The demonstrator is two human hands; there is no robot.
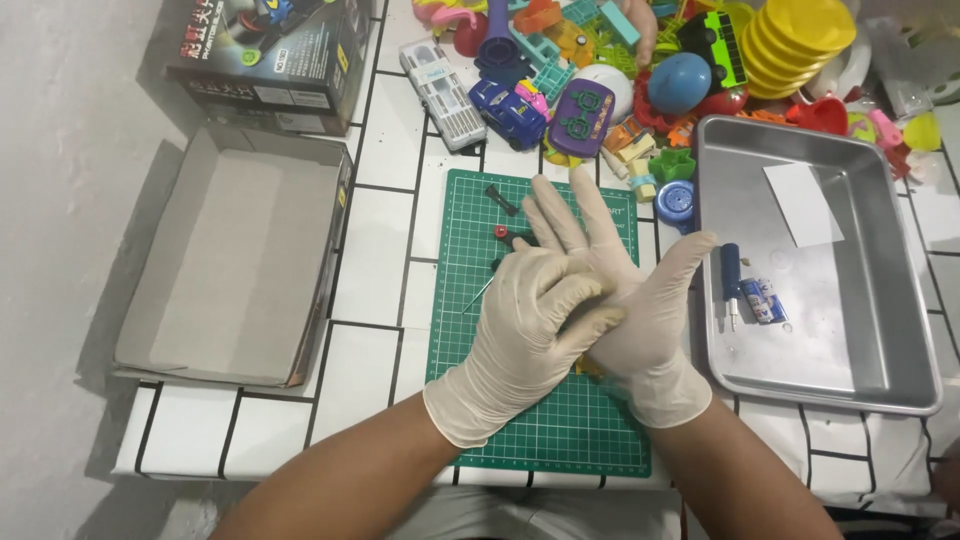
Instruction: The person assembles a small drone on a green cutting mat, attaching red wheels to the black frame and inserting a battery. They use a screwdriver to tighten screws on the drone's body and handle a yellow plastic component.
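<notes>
Latex-gloved, both hands, over the green gridded cutting mat (pixel 470 300) on the white-tiled tabletop (pixel 385 250). My left hand (pixel 525 335) lies across the palm of my right hand (pixel 625 300), its grip curled around the right glove near the base of the fingers. Right grip is apart, fingers spread and pointing away from me, clamped on nothing. Small dark screws and a red bit (pixel 501 231) sit on the mat just beyond my fingertips. Grey metal baking tray (pixel 880 300) to the right holds a blue-handled screwdriver (pixel 731 275), a small battery (pixel 767 300), a white paper slip (pixel 802 203). Open empty cardboard box (pixel 235 265) on the left. Pile of coloured plastic toys (pixel 620 70) at the far edge
</notes>
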